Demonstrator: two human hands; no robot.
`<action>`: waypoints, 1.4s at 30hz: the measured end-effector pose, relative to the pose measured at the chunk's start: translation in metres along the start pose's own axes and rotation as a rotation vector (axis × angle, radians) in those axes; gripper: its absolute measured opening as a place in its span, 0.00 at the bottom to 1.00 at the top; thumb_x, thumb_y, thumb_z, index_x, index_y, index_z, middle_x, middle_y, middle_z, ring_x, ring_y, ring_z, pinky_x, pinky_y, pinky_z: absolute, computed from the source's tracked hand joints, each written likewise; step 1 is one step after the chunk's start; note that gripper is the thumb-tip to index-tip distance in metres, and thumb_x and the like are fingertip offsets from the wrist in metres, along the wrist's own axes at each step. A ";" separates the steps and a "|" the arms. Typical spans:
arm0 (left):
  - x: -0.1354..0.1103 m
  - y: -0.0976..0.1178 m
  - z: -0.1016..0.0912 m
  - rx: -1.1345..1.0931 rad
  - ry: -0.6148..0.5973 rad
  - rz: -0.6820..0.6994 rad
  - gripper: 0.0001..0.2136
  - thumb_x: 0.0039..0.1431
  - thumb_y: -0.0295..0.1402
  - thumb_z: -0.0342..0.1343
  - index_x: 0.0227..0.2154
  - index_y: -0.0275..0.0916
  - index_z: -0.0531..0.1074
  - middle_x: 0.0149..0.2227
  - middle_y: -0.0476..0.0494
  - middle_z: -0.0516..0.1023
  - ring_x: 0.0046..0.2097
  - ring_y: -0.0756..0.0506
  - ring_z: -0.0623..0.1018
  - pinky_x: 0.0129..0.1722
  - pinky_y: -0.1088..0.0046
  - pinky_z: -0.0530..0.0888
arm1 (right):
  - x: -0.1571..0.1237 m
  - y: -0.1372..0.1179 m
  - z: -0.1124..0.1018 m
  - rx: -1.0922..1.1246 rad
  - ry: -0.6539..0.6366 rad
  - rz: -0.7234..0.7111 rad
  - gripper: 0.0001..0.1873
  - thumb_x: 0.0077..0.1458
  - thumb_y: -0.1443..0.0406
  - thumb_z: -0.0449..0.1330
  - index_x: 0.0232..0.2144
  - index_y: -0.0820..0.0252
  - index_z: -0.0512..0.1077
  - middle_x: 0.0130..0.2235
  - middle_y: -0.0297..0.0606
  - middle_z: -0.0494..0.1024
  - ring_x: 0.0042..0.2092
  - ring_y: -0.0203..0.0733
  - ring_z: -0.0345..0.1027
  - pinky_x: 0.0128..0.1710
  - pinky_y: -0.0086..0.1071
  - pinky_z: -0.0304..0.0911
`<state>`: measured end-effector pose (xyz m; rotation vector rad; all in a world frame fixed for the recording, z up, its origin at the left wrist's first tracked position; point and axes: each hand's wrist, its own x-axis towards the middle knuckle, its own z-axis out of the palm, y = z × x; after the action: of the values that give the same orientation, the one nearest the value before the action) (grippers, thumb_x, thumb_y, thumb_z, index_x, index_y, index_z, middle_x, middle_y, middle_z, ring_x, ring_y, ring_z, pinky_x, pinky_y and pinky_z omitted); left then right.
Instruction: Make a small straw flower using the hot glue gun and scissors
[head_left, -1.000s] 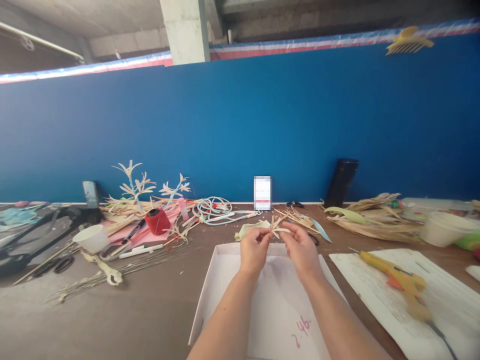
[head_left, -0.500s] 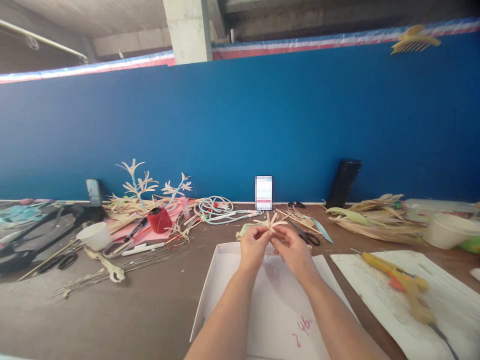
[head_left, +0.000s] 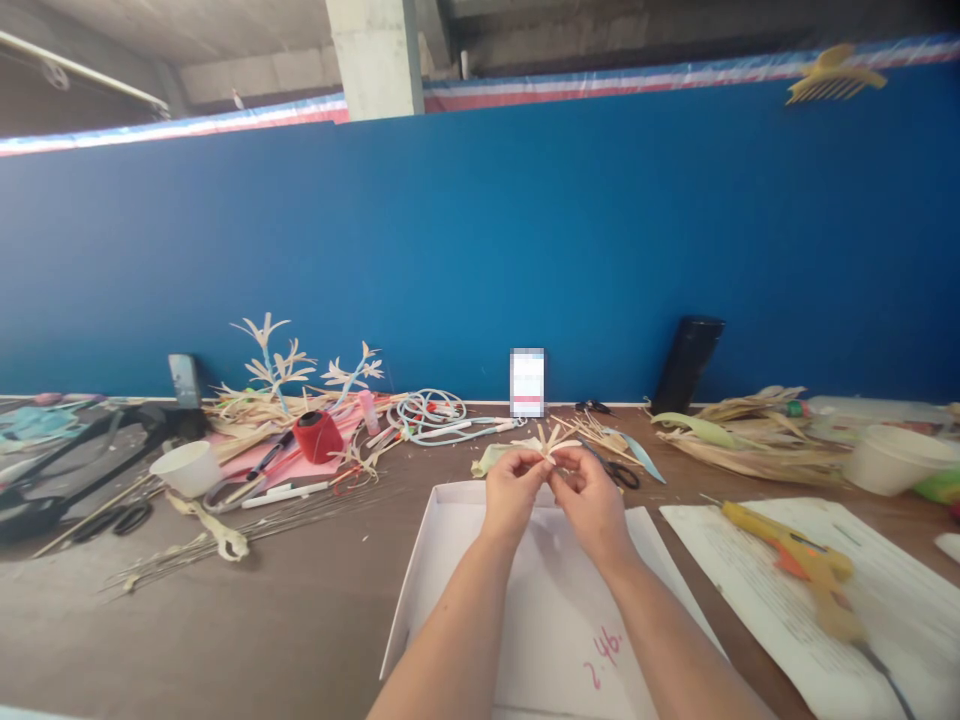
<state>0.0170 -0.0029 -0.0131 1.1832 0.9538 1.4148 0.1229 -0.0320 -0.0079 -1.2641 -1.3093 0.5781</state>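
Above the far end of a shallow white box lid (head_left: 424, 540), my left hand (head_left: 515, 490) and my right hand (head_left: 590, 497) meet fingertip to fingertip. Between them they pinch the base of a small pale husk flower (head_left: 553, 438), whose thin petals fan out past the fingers. The fingers hide the flower's lower part. Pink handwriting marks the lid below my forearms. Just beyond the right hand lie black-handled scissors (head_left: 624, 474) and a bundle of thin sticks (head_left: 604, 432).
To the right, a yellow glue gun (head_left: 814, 570) rests on a printed sheet (head_left: 892, 590). Dried husks (head_left: 735, 440) and a white bowl (head_left: 896, 462) are behind it. At left are finished husk flowers (head_left: 279, 365), a red spool (head_left: 318, 437), another white bowl (head_left: 186, 470) and wires (head_left: 247, 540). A blue partition (head_left: 480, 250) closes the back.
Both hands have shifted slightly to the right with the flower, and their fingertips are closer together. The flower's petals show less above the fingers. Everything on the table stays put.
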 end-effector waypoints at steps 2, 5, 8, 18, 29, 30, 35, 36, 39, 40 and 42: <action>0.000 0.000 0.000 -0.017 0.003 -0.009 0.09 0.44 0.36 0.62 0.27 0.36 0.73 0.25 0.50 0.72 0.23 0.55 0.66 0.26 0.78 0.64 | 0.000 0.000 0.001 -0.008 0.030 -0.009 0.17 0.48 0.58 0.61 0.40 0.56 0.67 0.40 0.38 0.74 0.22 0.32 0.60 0.25 0.31 0.59; 0.001 0.002 -0.001 -0.049 0.040 -0.036 0.12 0.42 0.38 0.62 0.27 0.36 0.73 0.24 0.51 0.71 0.22 0.56 0.63 0.22 0.78 0.61 | 0.001 0.000 0.001 0.086 0.039 0.046 0.16 0.46 0.59 0.62 0.39 0.56 0.68 0.40 0.37 0.73 0.23 0.32 0.60 0.24 0.30 0.58; 0.000 0.005 -0.003 -0.073 0.080 -0.065 0.13 0.41 0.40 0.63 0.27 0.35 0.72 0.21 0.53 0.68 0.20 0.56 0.61 0.20 0.78 0.58 | 0.005 0.001 -0.001 0.323 0.004 0.181 0.16 0.45 0.59 0.62 0.37 0.56 0.69 0.30 0.32 0.71 0.22 0.31 0.56 0.20 0.27 0.52; 0.001 0.004 -0.003 -0.033 0.033 -0.042 0.11 0.44 0.38 0.62 0.27 0.35 0.73 0.21 0.51 0.69 0.21 0.55 0.62 0.22 0.78 0.59 | 0.006 0.003 -0.004 0.631 -0.089 0.329 0.14 0.44 0.62 0.64 0.36 0.60 0.73 0.21 0.29 0.63 0.22 0.30 0.51 0.18 0.24 0.44; -0.001 0.001 -0.003 0.076 0.018 0.055 0.11 0.44 0.40 0.62 0.27 0.37 0.77 0.26 0.46 0.75 0.29 0.50 0.70 0.29 0.75 0.65 | 0.012 0.000 -0.010 0.626 -0.024 0.312 0.19 0.45 0.55 0.63 0.38 0.59 0.73 0.26 0.34 0.70 0.22 0.30 0.52 0.16 0.24 0.43; -0.001 0.001 -0.003 0.105 0.017 0.081 0.10 0.44 0.39 0.61 0.26 0.37 0.77 0.27 0.46 0.75 0.29 0.50 0.70 0.30 0.75 0.65 | 0.013 -0.001 -0.012 0.643 -0.025 0.317 0.19 0.45 0.55 0.63 0.38 0.58 0.73 0.30 0.36 0.73 0.21 0.29 0.53 0.16 0.24 0.43; -0.001 -0.001 -0.003 0.212 0.012 0.140 0.07 0.47 0.36 0.60 0.27 0.38 0.77 0.29 0.46 0.76 0.30 0.50 0.71 0.31 0.75 0.66 | 0.017 -0.006 -0.023 0.659 -0.051 0.375 0.22 0.47 0.49 0.57 0.35 0.60 0.74 0.37 0.42 0.76 0.21 0.29 0.55 0.14 0.25 0.41; -0.001 -0.001 -0.003 0.223 0.004 0.143 0.07 0.47 0.35 0.59 0.28 0.38 0.77 0.29 0.46 0.76 0.30 0.49 0.71 0.31 0.74 0.66 | 0.016 -0.007 -0.025 0.643 -0.061 0.368 0.22 0.47 0.49 0.57 0.35 0.60 0.74 0.35 0.42 0.76 0.20 0.29 0.54 0.14 0.25 0.40; -0.002 -0.003 -0.002 0.270 -0.029 0.176 0.06 0.49 0.33 0.58 0.29 0.39 0.77 0.31 0.46 0.77 0.31 0.49 0.72 0.32 0.74 0.67 | 0.015 -0.008 -0.026 0.543 -0.118 0.342 0.21 0.46 0.50 0.60 0.35 0.60 0.74 0.22 0.33 0.70 0.18 0.28 0.48 0.15 0.25 0.38; -0.003 -0.003 -0.002 0.290 -0.035 0.191 0.05 0.49 0.32 0.57 0.29 0.39 0.77 0.31 0.46 0.77 0.31 0.49 0.71 0.33 0.74 0.67 | 0.014 -0.008 -0.025 0.506 -0.129 0.344 0.21 0.45 0.50 0.60 0.35 0.61 0.74 0.19 0.30 0.66 0.17 0.27 0.46 0.15 0.25 0.37; -0.003 -0.003 -0.002 0.331 -0.042 0.217 0.05 0.49 0.31 0.57 0.29 0.39 0.77 0.31 0.46 0.77 0.30 0.50 0.71 0.32 0.74 0.67 | 0.013 -0.007 -0.025 0.454 -0.124 0.349 0.21 0.44 0.51 0.62 0.33 0.62 0.74 0.16 0.27 0.60 0.17 0.27 0.44 0.16 0.25 0.36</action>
<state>0.0155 -0.0056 -0.0173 1.5953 1.0841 1.4290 0.1466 -0.0309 0.0091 -1.0889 -0.9816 1.1469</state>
